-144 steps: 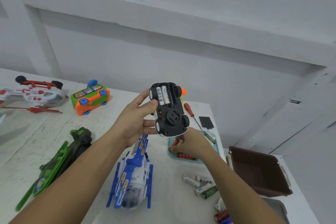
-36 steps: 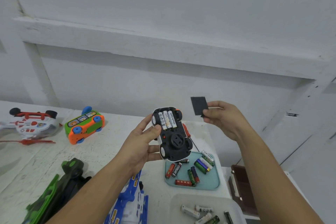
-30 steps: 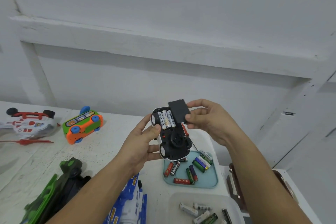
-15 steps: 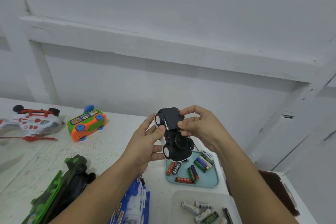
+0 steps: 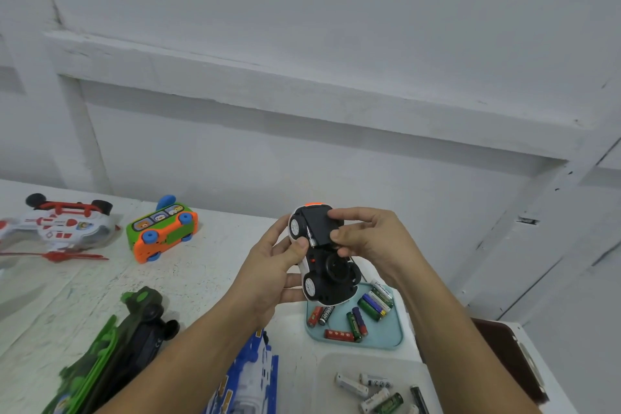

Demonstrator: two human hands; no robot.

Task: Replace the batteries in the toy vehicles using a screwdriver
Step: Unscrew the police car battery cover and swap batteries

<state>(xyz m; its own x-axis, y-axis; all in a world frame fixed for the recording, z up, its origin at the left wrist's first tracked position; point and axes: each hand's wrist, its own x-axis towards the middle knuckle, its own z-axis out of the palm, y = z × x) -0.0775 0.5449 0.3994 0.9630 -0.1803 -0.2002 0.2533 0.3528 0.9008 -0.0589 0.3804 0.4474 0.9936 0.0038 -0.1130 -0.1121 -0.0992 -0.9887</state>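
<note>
Nearest: clear tray (image 5: pixel 327 376) sitting at the bottom edge with loose batteries (image 5: pixel 351 384) in it. Blue-white helicopter (image 5: pixel 248 380) lying just left, with the left forearm crossing over it. Green camo toy (image 5: pixel 111 346) lying further left. Teal tray (image 5: pixel 386 336) holding more cells, its far edge blocked by the toy car (image 5: pixel 327 270). Car hanging above the table (image 5: pixel 201 279), underside up. Left hand (image 5: pixel 272 272) gripping its side, right hand (image 5: pixel 369 239) pinching the black battery cover (image 5: pixel 319 225) onto the bay. One cell showing at the cover's left edge. Behind: orange-green bus (image 5: pixel 161 232), white-red helicopter (image 5: pixel 57 225).
</note>
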